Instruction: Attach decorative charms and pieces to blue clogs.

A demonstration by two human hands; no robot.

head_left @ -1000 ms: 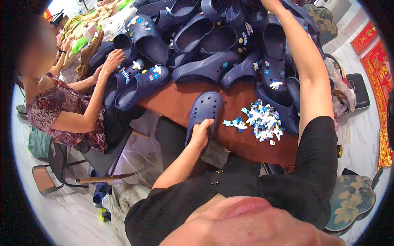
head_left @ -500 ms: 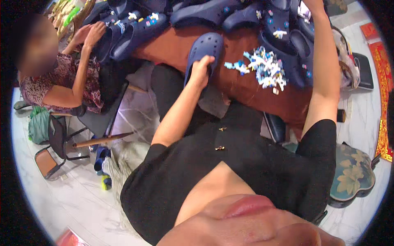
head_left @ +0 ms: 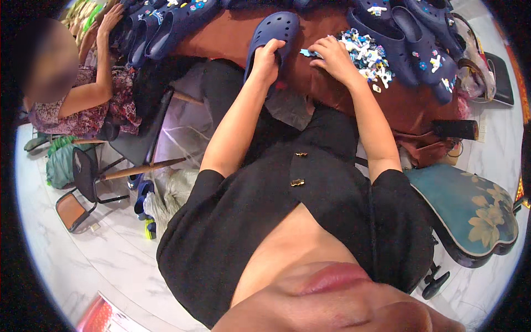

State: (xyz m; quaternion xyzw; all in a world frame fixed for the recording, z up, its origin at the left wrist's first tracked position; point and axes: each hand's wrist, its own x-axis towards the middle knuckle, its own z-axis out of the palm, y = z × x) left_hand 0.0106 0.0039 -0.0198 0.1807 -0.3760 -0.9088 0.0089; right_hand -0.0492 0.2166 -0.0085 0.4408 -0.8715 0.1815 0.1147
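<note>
My left hand is closed round the open heel end of a navy blue clog, with the thumb on top. The clog's toe, dotted with round holes, points away from me. To its right, my right hand reaches over the near left side of a heap of small shoe charms in white, blue and yellow. Its fingers are apart and bent downward. A light blue charm shows beside the fingertips; whether they touch it I cannot tell.
Brown cloth covers the table. Navy clogs with charms fitted stand at the far left, and more decorated clogs at the right. A co-worker sits at the left. A green flowered chair stands at my right.
My right hand has come back from the far right clogs to the charm heap. My left hand still holds the clog. The co-worker's hands have moved farther away.
</note>
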